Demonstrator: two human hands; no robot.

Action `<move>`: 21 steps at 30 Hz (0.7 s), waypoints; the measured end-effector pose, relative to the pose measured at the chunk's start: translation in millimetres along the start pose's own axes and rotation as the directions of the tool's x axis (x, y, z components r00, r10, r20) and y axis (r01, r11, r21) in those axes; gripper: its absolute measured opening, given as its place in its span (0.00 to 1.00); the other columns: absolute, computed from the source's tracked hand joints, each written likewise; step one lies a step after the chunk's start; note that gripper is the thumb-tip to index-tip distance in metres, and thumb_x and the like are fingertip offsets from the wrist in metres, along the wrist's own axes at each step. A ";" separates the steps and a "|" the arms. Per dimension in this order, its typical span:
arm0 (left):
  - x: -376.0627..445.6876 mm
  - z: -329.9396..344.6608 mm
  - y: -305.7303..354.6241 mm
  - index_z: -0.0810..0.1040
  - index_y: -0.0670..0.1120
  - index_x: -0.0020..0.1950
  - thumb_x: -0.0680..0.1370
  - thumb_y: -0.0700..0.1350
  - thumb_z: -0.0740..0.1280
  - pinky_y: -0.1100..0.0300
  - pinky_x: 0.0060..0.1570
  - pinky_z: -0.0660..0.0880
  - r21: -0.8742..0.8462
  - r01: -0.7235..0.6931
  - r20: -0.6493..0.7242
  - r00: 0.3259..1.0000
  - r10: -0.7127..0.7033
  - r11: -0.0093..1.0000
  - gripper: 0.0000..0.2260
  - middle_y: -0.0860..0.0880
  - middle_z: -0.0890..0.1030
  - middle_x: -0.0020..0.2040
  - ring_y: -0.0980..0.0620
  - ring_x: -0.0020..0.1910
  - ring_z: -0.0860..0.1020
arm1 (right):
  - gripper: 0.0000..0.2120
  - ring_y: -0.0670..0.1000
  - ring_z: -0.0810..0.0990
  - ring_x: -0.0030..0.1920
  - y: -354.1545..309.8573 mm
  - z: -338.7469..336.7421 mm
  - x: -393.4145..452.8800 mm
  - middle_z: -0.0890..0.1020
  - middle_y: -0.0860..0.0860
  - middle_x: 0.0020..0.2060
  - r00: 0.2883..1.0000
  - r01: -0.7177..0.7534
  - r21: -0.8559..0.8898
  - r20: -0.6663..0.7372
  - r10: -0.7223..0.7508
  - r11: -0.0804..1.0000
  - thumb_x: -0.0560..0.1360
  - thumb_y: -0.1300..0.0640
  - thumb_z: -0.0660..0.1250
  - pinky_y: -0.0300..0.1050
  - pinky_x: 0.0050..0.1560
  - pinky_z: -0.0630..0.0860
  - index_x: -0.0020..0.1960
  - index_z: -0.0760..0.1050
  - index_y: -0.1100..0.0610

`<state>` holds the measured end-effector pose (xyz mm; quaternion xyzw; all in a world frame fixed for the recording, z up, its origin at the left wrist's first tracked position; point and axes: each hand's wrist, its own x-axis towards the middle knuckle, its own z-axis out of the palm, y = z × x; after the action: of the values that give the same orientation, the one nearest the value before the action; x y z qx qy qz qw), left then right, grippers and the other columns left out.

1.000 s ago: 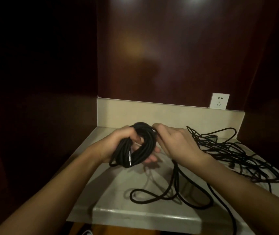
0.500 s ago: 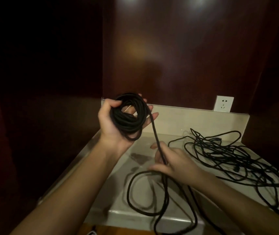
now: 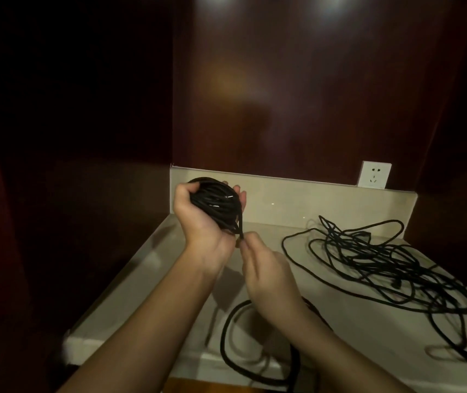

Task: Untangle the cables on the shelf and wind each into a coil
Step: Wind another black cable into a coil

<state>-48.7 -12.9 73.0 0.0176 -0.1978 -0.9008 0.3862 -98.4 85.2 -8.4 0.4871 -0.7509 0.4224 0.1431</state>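
- Black cable coil (image 3: 215, 205): a thick bundle of wraps, held above the left rear of the shelf (image 3: 147, 268) in the left hand (image 3: 202, 219), whose grip is curled round it, thumb on the near side, fingertips showing past the far edge.
- Right hand (image 3: 266, 275): just below the coil, fingertips pinching the strand that leaves the bundle's lower edge. Half a second ago this hand was lower, over the shelf, with a long run of cable between it and the coil; that run is now very short.
- Judgement: another wrap has gone on; winding of this cable is well along.
- Loose tail (image 3: 228, 336): one large loop lies on the shelf front beneath the right forearm, not yet wound.
- Tangled cables (image 3: 391, 268): a heap on the right half of the shelf, well apart from the coil, lying as before. Untangling there not begun.
- Wall socket (image 3: 374, 174): white, above the shelf's rear lip, nothing plugged in.
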 end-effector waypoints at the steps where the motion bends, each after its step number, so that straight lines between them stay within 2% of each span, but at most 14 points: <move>1: 1.5 -1.4 -0.9 0.74 0.39 0.50 0.75 0.50 0.60 0.57 0.37 0.78 0.015 -0.030 -0.009 1.000 0.030 0.999 0.14 0.42 0.76 0.42 0.44 0.40 0.79 | 0.08 0.58 0.76 0.34 -2.5 -0.9 -2.9 0.76 0.54 0.32 0.998 -0.014 -0.025 0.060 0.015 1.000 0.84 0.51 0.52 0.58 0.36 0.72 0.54 0.70 0.52; 3: 4.7 -4.8 -4.4 0.74 0.40 0.51 0.70 0.50 0.63 0.58 0.32 0.73 0.102 -0.159 -0.022 0.987 0.162 0.982 0.16 0.43 0.75 0.42 0.46 0.37 0.78 | 0.09 0.59 0.77 0.37 -10.7 -1.7 -9.6 0.78 0.56 0.36 0.981 -0.046 -0.019 0.187 0.049 0.999 0.84 0.51 0.52 0.59 0.39 0.75 0.59 0.68 0.51; 5: 9.0 -12.0 -7.1 0.75 0.43 0.57 0.69 0.47 0.63 0.52 0.36 0.75 0.289 -0.393 0.032 0.915 0.402 0.873 0.18 0.43 0.76 0.45 0.45 0.39 0.79 | 0.10 0.57 0.79 0.41 -20.2 -2.8 -14.5 0.80 0.56 0.40 0.955 -0.112 0.059 0.282 0.091 0.992 0.84 0.50 0.54 0.57 0.45 0.76 0.60 0.69 0.53; 6: 8.5 -16.5 -7.7 0.74 0.46 0.62 0.71 0.44 0.63 0.48 0.40 0.76 0.408 -0.538 0.146 0.836 0.529 0.738 0.19 0.42 0.77 0.47 0.43 0.41 0.79 | 0.10 0.54 0.79 0.42 -22.3 -4.5 -15.0 0.81 0.55 0.41 0.946 -0.145 0.101 0.305 0.109 0.984 0.84 0.50 0.55 0.55 0.47 0.76 0.59 0.71 0.53; 7: 6.8 -20.1 -7.4 0.72 0.47 0.65 0.72 0.41 0.64 0.46 0.45 0.76 0.493 -0.666 0.305 0.735 0.606 0.559 0.21 0.42 0.77 0.51 0.42 0.45 0.78 | 0.09 0.51 0.80 0.42 -21.5 -6.9 -13.7 0.82 0.52 0.40 0.944 -0.172 0.133 0.307 0.124 0.976 0.83 0.50 0.57 0.53 0.48 0.77 0.56 0.73 0.53; 8: 5.5 -23.2 -5.6 0.70 0.46 0.68 0.73 0.39 0.64 0.47 0.51 0.77 0.534 -0.757 0.462 0.633 0.621 0.376 0.23 0.41 0.77 0.55 0.43 0.50 0.78 | 0.08 0.49 0.80 0.40 -18.1 -10.0 -11.1 0.82 0.50 0.37 0.944 -0.197 0.135 0.293 0.151 0.971 0.81 0.49 0.60 0.52 0.47 0.77 0.52 0.76 0.51; 10: 6.4 -25.1 3.4 0.69 0.45 0.72 0.73 0.43 0.66 0.57 0.57 0.75 0.574 -0.819 0.687 0.499 0.528 0.028 0.27 0.45 0.75 0.61 0.49 0.57 0.76 | 0.10 0.50 0.79 0.36 -6.0 -17.7 -5.9 0.80 0.49 0.31 0.954 -0.238 0.074 0.205 0.219 0.968 0.77 0.45 0.65 0.51 0.43 0.76 0.43 0.76 0.51; 11: 7.7 -24.5 8.6 0.68 0.46 0.73 0.73 0.46 0.67 0.60 0.55 0.74 0.590 -0.794 0.755 0.475 0.452 -0.150 0.28 0.47 0.74 0.61 0.51 0.56 0.76 | 0.12 0.51 0.78 0.37 1.3 -21.2 -4.9 0.78 0.49 0.31 0.960 -0.224 -0.036 0.166 0.226 0.974 0.76 0.44 0.66 0.50 0.42 0.75 0.41 0.75 0.51; 13: 11.7 -23.8 15.0 0.67 0.51 0.74 0.73 0.53 0.67 0.56 0.48 0.75 0.562 -0.692 0.827 0.481 0.292 -0.452 0.29 0.49 0.73 0.59 0.50 0.54 0.76 | 0.10 0.54 0.79 0.44 12.2 -27.9 -7.1 0.80 0.50 0.38 0.971 -0.045 -0.359 0.204 0.125 0.932 0.79 0.44 0.64 0.48 0.43 0.74 0.47 0.74 0.50; 15: 19.2 -27.4 19.6 0.66 0.53 0.74 0.73 0.57 0.65 0.53 0.42 0.75 0.490 -0.618 0.846 0.509 0.163 -0.615 0.30 0.49 0.72 0.57 0.47 0.53 0.76 | 0.10 0.55 0.80 0.49 18.3 -32.7 -13.4 0.81 0.50 0.48 0.947 0.203 -0.528 0.321 -0.028 0.824 0.80 0.46 0.62 0.47 0.44 0.72 0.57 0.69 0.50; 16: 23.3 -30.8 22.0 0.66 0.53 0.74 0.73 0.58 0.65 0.52 0.41 0.75 0.463 -0.597 0.843 0.526 0.116 -0.655 0.29 0.49 0.72 0.57 0.46 0.53 0.76 | 0.13 0.55 0.81 0.48 21.2 -35.9 -14.7 0.81 0.50 0.48 0.925 0.305 -0.589 0.370 -0.085 0.748 0.78 0.48 0.65 0.47 0.42 0.72 0.59 0.69 0.51; 18: 27.0 -36.6 26.7 0.66 0.53 0.73 0.74 0.59 0.65 0.52 0.41 0.74 0.444 -0.567 0.822 0.565 0.065 -0.693 0.29 0.48 0.73 0.57 0.45 0.54 0.76 | 0.17 0.52 0.81 0.37 34.9 -43.5 -13.3 0.81 0.48 0.39 0.902 0.424 -0.689 0.383 -0.201 0.587 0.69 0.52 0.76 0.45 0.34 0.70 0.53 0.72 0.51; 19: 27.4 -39.1 27.3 0.65 0.53 0.73 0.74 0.59 0.65 0.52 0.42 0.74 0.438 -0.556 0.806 0.591 0.034 -0.706 0.29 0.48 0.73 0.57 0.45 0.54 0.76 | 0.15 0.52 0.79 0.33 43.1 -48.2 -9.7 0.79 0.47 0.34 0.895 0.445 -0.693 0.338 -0.290 0.566 0.66 0.54 0.77 0.44 0.32 0.69 0.48 0.74 0.52; 21: 24.4 -42.3 23.7 0.65 0.56 0.72 0.75 0.62 0.64 0.51 0.46 0.75 0.399 -0.571 0.762 0.642 -0.087 -0.718 0.28 0.49 0.73 0.58 0.44 0.54 0.77 | 0.06 0.55 0.78 0.32 53.7 -62.1 4.1 0.77 0.50 0.33 0.854 0.481 -0.662 0.205 -0.478 0.575 0.71 0.55 0.72 0.47 0.33 0.70 0.43 0.76 0.54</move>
<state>-41.7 -59.3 45.8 0.0835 -0.9083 0.0197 0.4095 -158.3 139.8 5.0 0.5827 -0.6927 0.0548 0.4215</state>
